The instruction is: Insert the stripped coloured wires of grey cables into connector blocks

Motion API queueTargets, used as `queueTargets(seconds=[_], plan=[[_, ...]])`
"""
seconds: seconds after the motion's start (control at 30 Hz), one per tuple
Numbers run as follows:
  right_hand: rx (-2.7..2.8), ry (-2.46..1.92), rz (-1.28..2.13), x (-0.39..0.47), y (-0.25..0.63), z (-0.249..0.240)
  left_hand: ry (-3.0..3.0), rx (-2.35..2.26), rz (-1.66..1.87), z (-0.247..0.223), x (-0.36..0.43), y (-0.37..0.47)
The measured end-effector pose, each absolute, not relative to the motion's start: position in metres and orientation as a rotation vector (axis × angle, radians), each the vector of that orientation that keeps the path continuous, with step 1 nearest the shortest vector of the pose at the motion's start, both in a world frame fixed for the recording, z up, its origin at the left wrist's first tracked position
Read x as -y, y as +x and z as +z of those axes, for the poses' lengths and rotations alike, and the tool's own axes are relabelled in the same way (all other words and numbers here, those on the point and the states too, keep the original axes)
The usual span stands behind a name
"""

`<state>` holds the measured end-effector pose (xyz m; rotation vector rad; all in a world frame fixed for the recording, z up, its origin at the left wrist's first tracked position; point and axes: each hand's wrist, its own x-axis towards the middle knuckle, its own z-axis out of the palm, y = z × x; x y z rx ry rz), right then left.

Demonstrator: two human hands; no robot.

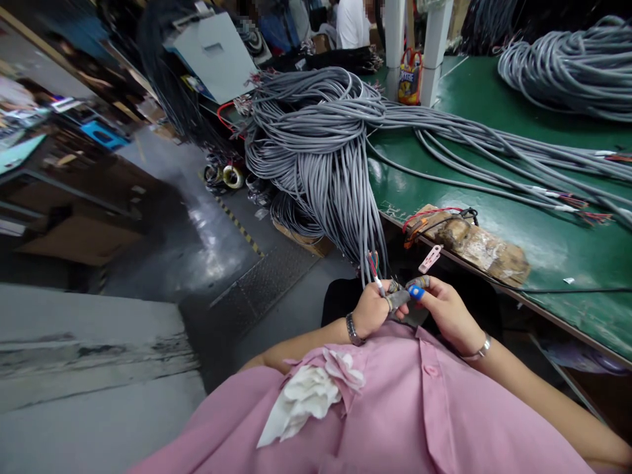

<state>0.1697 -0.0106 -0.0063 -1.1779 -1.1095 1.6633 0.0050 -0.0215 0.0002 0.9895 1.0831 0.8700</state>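
Observation:
My left hand (pixel 374 311) is closed around a grey cable (pixel 380 287) in front of my chest. The cable's stripped end points up, with thin coloured wires (pixel 374 263) fanning out of a white-wrapped part. Close beside it, my right hand (pixel 450 315) is pinched, its fingertips almost touching those of the left. What sits between the right fingertips is too small to make out. Grey wrapping covers some fingers of both hands, and a blue wrap (pixel 416 291) is on the right thumb. A big bundle of grey cables (pixel 326 151) hangs over the table edge just beyond my hands.
The green table (pixel 518 257) bears a tape-wrapped wooden block (pixel 484 247) near its edge, with a pink clip (pixel 429 259) beside it. More cable ends lie rightward, and a coiled grey bundle (pixel 567 72) rests behind. A grey box (pixel 214 52) stands at the back left.

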Motion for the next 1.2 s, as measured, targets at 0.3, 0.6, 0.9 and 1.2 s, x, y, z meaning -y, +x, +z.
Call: queueTargets(seconds=[0.3,0.6,0.9,1.2], plan=[[0.887,-1.076,1.779,0.01,0.157,-0.002,0.99,-1.072,0.79,0.001,0.018,0.008],[0.992,-1.104,1.673,0.011,0.161,0.002,0.887,-1.118,0.938,-0.004,0.017,0.008],[0.588,-1.022,1.644,0.0,0.18,-0.02,0.777,-1.063,0.931,0.001,0.015,0.005],[0.799,-0.872,1.931,-0.025,0.192,-0.005,0.764,-0.897,0.752,0.023,0.003,0.013]])
